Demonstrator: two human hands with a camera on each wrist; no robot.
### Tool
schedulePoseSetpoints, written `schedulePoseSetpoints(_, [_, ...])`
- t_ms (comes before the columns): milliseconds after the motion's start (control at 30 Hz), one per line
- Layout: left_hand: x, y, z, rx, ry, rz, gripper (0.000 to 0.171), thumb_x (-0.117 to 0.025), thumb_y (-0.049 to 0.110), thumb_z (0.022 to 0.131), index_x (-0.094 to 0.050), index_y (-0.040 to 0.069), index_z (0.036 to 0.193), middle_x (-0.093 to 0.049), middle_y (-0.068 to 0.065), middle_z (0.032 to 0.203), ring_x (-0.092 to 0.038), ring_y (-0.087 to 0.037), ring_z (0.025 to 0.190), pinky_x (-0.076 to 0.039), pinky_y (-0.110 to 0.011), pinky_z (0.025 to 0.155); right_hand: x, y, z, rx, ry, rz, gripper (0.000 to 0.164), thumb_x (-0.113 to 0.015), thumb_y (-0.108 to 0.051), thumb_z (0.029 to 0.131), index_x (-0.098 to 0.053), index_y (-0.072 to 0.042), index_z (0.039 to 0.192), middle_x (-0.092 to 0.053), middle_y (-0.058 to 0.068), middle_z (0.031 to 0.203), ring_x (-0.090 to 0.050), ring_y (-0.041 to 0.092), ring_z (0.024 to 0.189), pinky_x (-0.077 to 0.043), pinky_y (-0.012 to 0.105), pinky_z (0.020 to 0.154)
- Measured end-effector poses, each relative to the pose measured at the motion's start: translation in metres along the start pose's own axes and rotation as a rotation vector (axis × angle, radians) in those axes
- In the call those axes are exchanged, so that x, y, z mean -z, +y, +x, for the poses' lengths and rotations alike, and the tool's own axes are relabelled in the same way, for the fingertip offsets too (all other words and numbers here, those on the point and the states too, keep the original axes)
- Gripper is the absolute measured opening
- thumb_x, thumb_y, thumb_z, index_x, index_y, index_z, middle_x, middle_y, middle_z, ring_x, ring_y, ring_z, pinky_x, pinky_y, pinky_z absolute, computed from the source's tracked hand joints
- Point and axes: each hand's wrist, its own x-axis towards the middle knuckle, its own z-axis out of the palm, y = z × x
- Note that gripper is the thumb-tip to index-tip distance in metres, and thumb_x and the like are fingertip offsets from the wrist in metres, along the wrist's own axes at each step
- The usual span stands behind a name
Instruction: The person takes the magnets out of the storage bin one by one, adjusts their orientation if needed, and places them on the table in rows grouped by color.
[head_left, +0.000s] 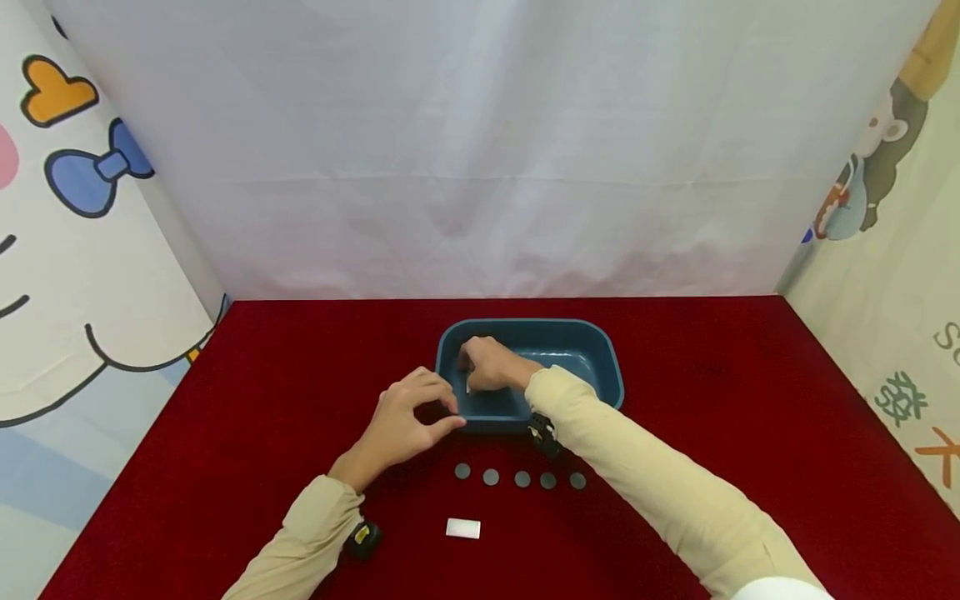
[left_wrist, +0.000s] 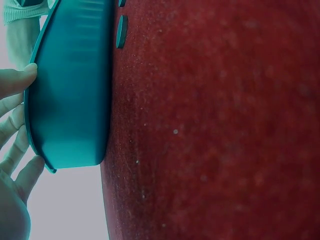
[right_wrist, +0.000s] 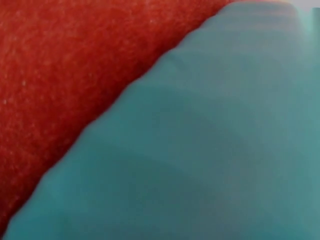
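A blue plastic basin (head_left: 570,325) stands on a dark red cloth. My left hand (head_left: 405,421) holds its near left corner, thumb at the front rim and fingers along the left side. In the left wrist view, the fingertips (left_wrist: 31,70) meet the rim of the basin (left_wrist: 70,100). My right hand (head_left: 495,364) reaches down inside the basin's left part, fingers bent downward. A small white piece (head_left: 468,387) shows between its thumb and fingers, mostly hidden. The right wrist view shows no hand, only red cloth and a blurred teal surface (right_wrist: 175,140).
Several grey discs (head_left: 522,479) lie in a row in front of the basin. Nearer to me is a white rectangular block (head_left: 462,528). A white curtain (head_left: 480,167) hangs behind the red cloth (head_left: 315,350), and printed sheets (head_left: 82,275) hang at both sides.
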Motion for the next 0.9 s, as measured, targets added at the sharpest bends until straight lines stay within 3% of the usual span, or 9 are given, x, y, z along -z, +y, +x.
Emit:
schedulePoseSetpoints(133, [0.0,0.0,0.0,-0.002,-0.002,-0.003,0.015,-0.081,0.021,0.075,-0.066,0.021,0.078,-0.063,0.009,0.09,-0.055,-0.011,0.088,-0.051,-0.037,0.069,0.0,0.0,0.0,-0.042,-0.023,0.008,0.029,-0.074,-0.003,0.076,-0.066,-0.003,0.105,-0.059,0.007,0.095,-0.055,0.017,0.084,-0.049,0.029,0.072])
schedulePoseSetpoints(333, [0.0,0.001,0.0,0.007,-0.003,-0.011,0.015,-0.081,0.02,0.075,-0.066,0.021,0.078,-0.063,0.009,0.089,-0.055,-0.01,0.087,-0.051,-0.038,0.069,0.003,0.0,-0.003,-0.014,0.035,0.02,0.015,-0.077,0.001,0.072,-0.071,-0.004,0.085,-0.062,0.005,0.082,-0.055,0.015,0.074,-0.049,0.026,0.062])
schedulePoseSetpoints(600, [0.0,0.0,-0.001,-0.006,0.01,-0.016,0.016,-0.081,0.019,0.074,-0.066,0.021,0.078,-0.063,0.01,0.088,-0.055,-0.01,0.086,-0.051,-0.037,0.067,0.009,0.001,-0.014,0.019,0.049,0.146,0.01,-0.07,0.01,0.076,-0.069,0.003,0.083,-0.064,0.008,0.073,-0.063,0.017,0.057,-0.052,0.025,0.052])
schedulePoseSetpoints(900, [-0.001,0.0,-0.001,0.005,0.001,-0.026,0.016,-0.081,0.021,0.075,-0.066,0.022,0.078,-0.063,0.011,0.088,-0.054,-0.01,0.087,-0.051,-0.038,0.067,0.014,0.008,-0.025,0.021,0.047,0.242,0.009,-0.074,0.007,0.075,-0.071,0.001,0.081,-0.067,0.007,0.076,-0.064,0.016,0.058,-0.054,0.029,0.058])
